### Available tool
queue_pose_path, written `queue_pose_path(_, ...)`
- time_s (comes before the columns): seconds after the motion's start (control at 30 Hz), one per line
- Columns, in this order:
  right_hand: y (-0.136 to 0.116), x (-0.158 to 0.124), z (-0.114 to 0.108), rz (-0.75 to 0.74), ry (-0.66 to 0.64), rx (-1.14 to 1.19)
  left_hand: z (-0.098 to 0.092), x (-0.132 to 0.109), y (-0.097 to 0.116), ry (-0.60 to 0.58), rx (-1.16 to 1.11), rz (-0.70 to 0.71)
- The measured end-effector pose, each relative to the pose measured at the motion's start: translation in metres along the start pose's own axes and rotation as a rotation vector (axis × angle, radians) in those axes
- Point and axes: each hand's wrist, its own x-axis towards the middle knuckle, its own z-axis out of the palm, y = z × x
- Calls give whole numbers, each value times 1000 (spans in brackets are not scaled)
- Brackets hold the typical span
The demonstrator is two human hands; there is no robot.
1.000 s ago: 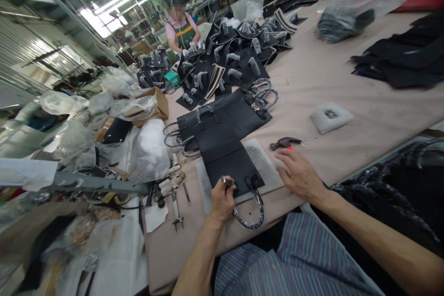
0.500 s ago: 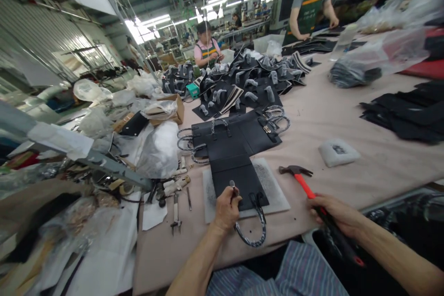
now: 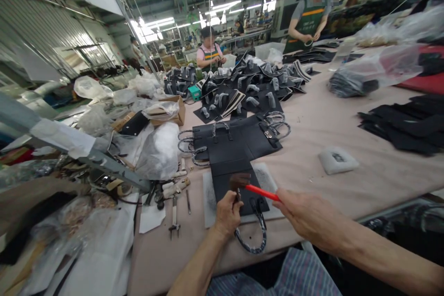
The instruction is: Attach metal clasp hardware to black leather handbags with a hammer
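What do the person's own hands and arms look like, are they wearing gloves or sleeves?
The left hand and right hand are bare, with no gloves. The left forearm and right forearm are bare too, with no sleeves in view. Blue and white striped cloth shows below them.

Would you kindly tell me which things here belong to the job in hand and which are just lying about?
In use: left hand holding a metal punch; right hand holding a red-handled hammer; black leather bag panel; pale slab.
Lying about: pliers, white pad, plastic bags.
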Motion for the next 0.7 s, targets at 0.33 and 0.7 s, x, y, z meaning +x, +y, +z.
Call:
queue_pose_path(0.33, -5, -4, -10, 86, 61, 95, 0, -1, -3, -22, -22, -7)
queue_pose_path(0.7, -11, -12, -9, 96, 94, 103, -1, -1, -2, -37, 0, 23)
